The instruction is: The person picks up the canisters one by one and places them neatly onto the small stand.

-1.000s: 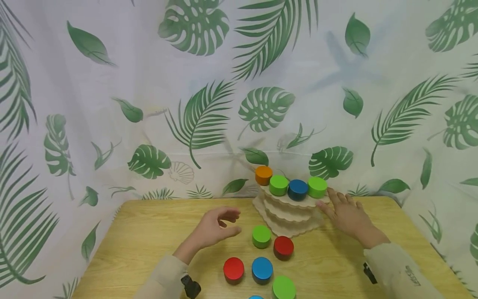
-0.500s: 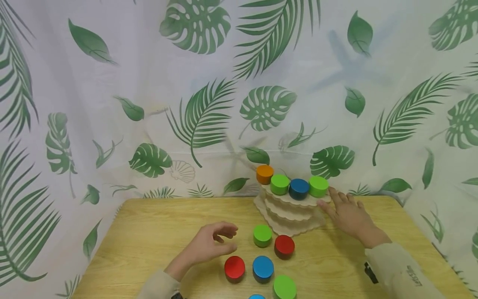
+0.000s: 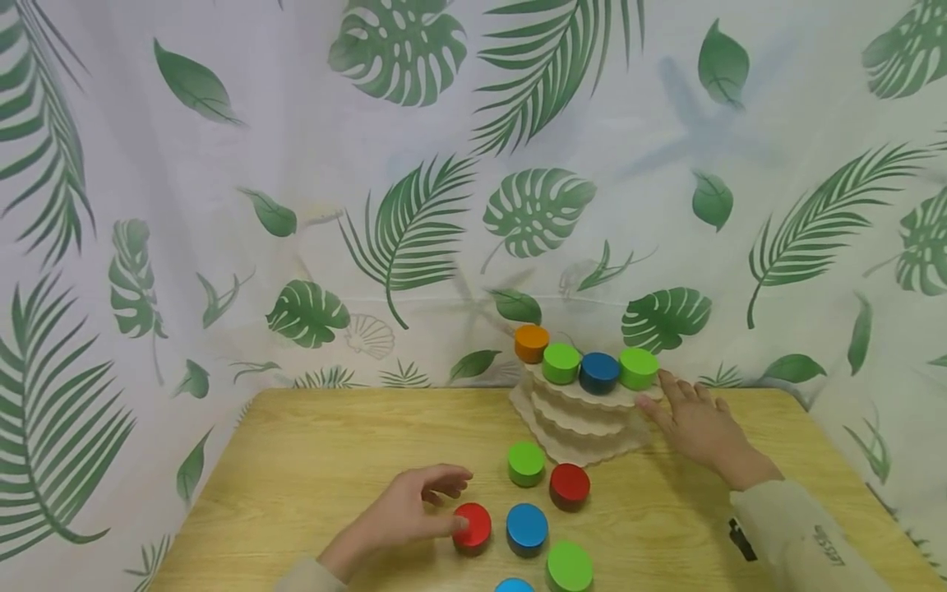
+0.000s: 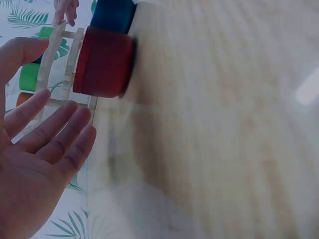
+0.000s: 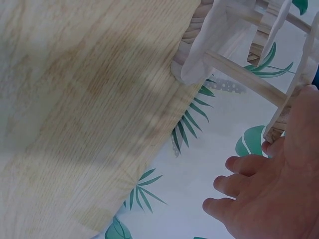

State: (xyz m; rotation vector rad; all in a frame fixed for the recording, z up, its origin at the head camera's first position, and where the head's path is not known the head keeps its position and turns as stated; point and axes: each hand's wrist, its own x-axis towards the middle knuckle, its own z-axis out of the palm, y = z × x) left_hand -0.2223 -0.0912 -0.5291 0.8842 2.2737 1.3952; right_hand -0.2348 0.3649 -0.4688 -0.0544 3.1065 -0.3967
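My left hand (image 3: pixel 410 510) is beside a red cylinder block (image 3: pixel 473 534), fingers loosely bent and apart from the thumb. The thumb tip overlaps the block's near side in the head view; in the left wrist view the palm and the red block (image 4: pixel 104 62) show a gap between them. At the back right stands a tiered wooden stand (image 3: pixel 580 419) with scalloped edges. My right hand (image 3: pixel 703 432) holds the right end of its top tier between thumb and index finger, the other fingers spread. On that tier sit an orange block (image 3: pixel 531 345), two green ones and a dark blue block (image 3: pixel 599 374).
In front of the stand are a green block (image 3: pixel 526 464), a darker red block (image 3: pixel 570 487), a blue block (image 3: pixel 527 530) and another green block (image 3: pixel 570 567). One more blue block (image 3: pixel 514 585) is cut off by the bottom edge. A leaf-print cloth (image 3: pixel 414 205) hangs behind the wooden table (image 3: pixel 311 444).
My left hand has come down and nearer to the front, from beside the green block to the red block. The right hand stays on the stand; the view has shifted slightly.
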